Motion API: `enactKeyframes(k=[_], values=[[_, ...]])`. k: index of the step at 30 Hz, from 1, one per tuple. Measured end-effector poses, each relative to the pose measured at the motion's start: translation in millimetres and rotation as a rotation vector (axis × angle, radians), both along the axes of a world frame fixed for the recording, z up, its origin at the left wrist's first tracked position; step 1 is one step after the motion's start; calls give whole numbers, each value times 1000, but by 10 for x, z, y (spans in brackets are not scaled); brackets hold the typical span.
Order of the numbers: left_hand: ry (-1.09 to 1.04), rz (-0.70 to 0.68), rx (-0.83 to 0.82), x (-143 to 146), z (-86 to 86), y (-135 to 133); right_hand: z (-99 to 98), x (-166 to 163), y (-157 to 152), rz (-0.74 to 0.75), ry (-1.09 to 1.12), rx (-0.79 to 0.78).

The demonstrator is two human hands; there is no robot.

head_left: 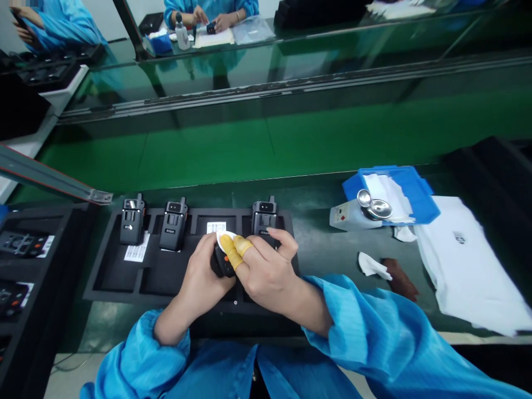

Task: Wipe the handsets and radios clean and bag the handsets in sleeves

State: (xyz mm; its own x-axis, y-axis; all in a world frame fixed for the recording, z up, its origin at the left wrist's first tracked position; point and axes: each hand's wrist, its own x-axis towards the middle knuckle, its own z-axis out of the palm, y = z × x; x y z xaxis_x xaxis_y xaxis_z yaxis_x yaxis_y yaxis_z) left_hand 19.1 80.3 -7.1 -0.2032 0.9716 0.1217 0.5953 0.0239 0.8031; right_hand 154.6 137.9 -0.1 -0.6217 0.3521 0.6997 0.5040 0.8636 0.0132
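Observation:
My left hand (205, 274) is wrapped round a small black device (221, 265) held low over a black foam tray (124, 277). My right hand (266, 269) meets it from the right, its thumb and forefinger in yellow finger cots, pinching a white wipe (222, 238) against the top of the device. Three black radio-like devices stand upright in the tray's back slots: one at the left (132, 220), one beside it (173, 224), one just beyond my right hand (264, 218). White labels (137, 252) lie in the tray.
To the right stand a dispenser bottle with a metal cap (361, 209), a blue tray of white wipes (409, 191), a white cloth (465, 260) and a crumpled wipe (373, 265). More black trays (25, 260) sit at the left. Beyond the green conveyor (270, 144), other people in blue work.

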Motion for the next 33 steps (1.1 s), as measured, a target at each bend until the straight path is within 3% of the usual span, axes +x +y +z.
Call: enactKeyframes(k=[15,22,33], values=[[29,-13,-15,4,10,-22,-97,150,79,-139,-48,-94],[17,-16,-24,-8,-4,-19,-35,171,80,-59,57,-142],[6,-31,4,-3,-16,-21,-35,144,109,235,77,-292]])
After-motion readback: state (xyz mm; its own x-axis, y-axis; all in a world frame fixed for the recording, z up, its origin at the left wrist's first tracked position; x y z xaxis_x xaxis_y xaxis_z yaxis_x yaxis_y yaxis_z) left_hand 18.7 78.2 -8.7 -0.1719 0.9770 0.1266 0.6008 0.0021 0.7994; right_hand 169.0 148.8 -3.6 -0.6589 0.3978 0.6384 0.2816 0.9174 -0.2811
